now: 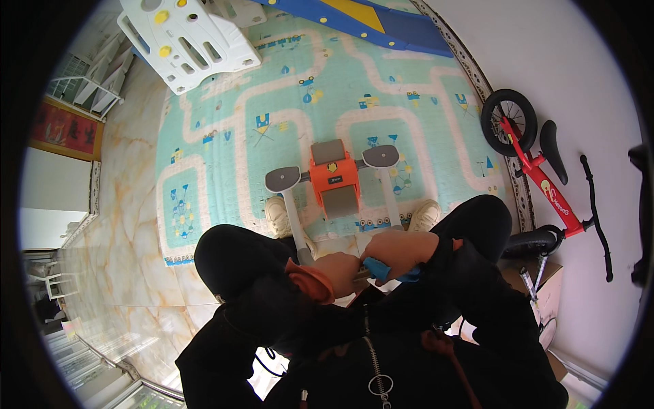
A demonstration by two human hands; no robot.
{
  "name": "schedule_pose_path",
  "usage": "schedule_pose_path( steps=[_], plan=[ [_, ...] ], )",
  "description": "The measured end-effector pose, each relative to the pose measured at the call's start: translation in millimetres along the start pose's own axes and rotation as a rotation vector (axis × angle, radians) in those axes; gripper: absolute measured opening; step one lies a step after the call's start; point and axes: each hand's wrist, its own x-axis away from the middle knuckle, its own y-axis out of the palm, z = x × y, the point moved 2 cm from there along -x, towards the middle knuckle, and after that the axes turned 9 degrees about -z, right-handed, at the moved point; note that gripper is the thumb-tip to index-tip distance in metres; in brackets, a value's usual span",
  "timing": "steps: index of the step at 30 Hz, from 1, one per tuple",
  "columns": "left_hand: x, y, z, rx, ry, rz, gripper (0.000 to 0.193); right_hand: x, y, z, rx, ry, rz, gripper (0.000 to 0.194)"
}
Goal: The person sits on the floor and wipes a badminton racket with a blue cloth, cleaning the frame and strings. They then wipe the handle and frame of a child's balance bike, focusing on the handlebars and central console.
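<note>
Between my knees stands an orange exercise or ride-on device (334,176) with grey pads on its middle and two dark-grey foot-shaped plates (282,179) at its sides. Pale tubes (295,220) run from beneath these plates back towards me. My left hand (334,270), its orange cuff turned back, grips a light-coloured bar (363,274) close to my body. Against that bar, my right hand (401,253) presses a blue cloth (377,268), bunched under the palm and fingers. The hands nearly touch, and their fingertips are partly hidden.
A teal play mat (286,102) printed with roads lies on marbled floor tiles (127,204). White plastic play panels (191,46) and a blue slide (357,23) stand at the far side. Along the right wall lean a red balance bike (554,199) and a cardboard box (549,286).
</note>
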Motion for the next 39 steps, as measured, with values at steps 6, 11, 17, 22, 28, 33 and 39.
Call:
schedule_pose_path(
  steps=[6, 11, 17, 22, 28, 33, 39],
  plan=[
    [-40, -31, -43, 0.001, -0.205, 0.393, 0.026, -36, -17, 44, 0.223, 0.173, 0.409, 0.022],
    [-65, -40, -66, 0.013, -0.144, 0.738, 0.016, -56, -24, 64, 0.375, 0.267, 0.673, 0.021],
    [-80, -20, -68, 0.027, -0.235, 0.614, 0.018, -62, -12, 68, 0.28, 0.279, 0.502, 0.024],
    [-68, -18, -55, -0.019, -0.347, 0.551, 0.021, -63, -9, 64, 0.252, 0.307, 0.413, 0.024],
    [-12, -67, -39, -0.047, -0.119, 0.713, 0.017, -32, -46, 32, 0.09, -0.083, 0.844, 0.025],
    [39, -115, -16, 0.018, 0.111, 0.736, 0.024, -4, -79, 5, -0.135, -0.143, 0.88, 0.028],
    [60, -139, 4, 0.145, 0.263, 0.722, 0.032, 29, -101, -24, -0.218, -0.147, 0.957, 0.028]
  ],
)
